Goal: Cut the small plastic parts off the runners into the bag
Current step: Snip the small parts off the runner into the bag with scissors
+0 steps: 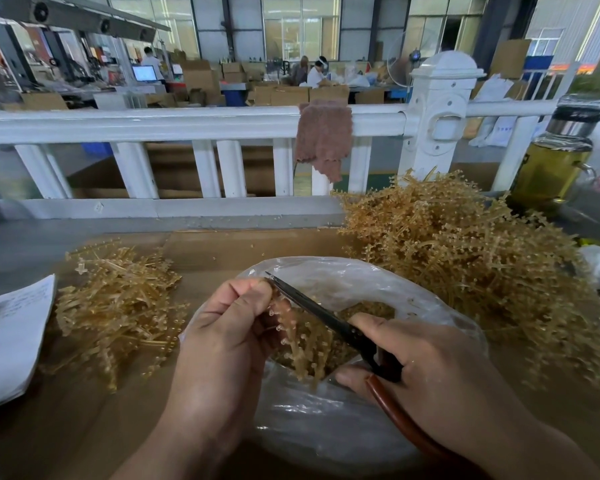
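Runners (303, 344) in left hand (222, 341), long axis down; scissors (312, 308) tip up-left.

Bare left grip (222, 341), bare right grip (433, 365), both forearms (194, 431) bare

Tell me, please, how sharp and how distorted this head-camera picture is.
Head view: wide-angle distortion bows the white railing and smears the bottle at the right edge; the left hand, its runner and the scissors in the right hand are sharp; soft glare sits on the bag.
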A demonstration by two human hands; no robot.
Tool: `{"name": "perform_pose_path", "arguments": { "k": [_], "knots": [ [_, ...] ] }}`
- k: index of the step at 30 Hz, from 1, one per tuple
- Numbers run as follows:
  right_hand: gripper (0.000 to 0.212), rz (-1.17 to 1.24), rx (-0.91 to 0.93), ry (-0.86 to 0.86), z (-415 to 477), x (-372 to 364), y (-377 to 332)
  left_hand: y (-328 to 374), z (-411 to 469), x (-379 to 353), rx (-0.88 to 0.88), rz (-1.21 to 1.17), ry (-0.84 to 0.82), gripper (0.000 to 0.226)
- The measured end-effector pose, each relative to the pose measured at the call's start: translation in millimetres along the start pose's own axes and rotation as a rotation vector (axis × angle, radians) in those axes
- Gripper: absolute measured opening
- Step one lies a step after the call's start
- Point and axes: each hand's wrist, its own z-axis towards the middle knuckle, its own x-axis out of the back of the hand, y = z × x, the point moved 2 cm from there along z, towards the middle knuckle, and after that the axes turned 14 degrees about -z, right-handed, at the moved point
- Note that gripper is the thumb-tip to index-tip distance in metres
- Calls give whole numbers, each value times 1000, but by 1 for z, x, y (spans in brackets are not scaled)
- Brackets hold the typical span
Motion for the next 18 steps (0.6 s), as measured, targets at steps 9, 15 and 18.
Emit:
{"name": "perform_pose_path", "arguments": {
  "k": [9,15,18],
  "knots": [
    [53,50,14,125,1,3,0,-4,-1,2,-35,89,-18,16],
    [56,54,12,114,1,1,2,-5,0,3,-42,90,-23,16],
    [58,60,17,96,1,0,3,-6,0,4,-46,94,-25,18]
  ]
}}
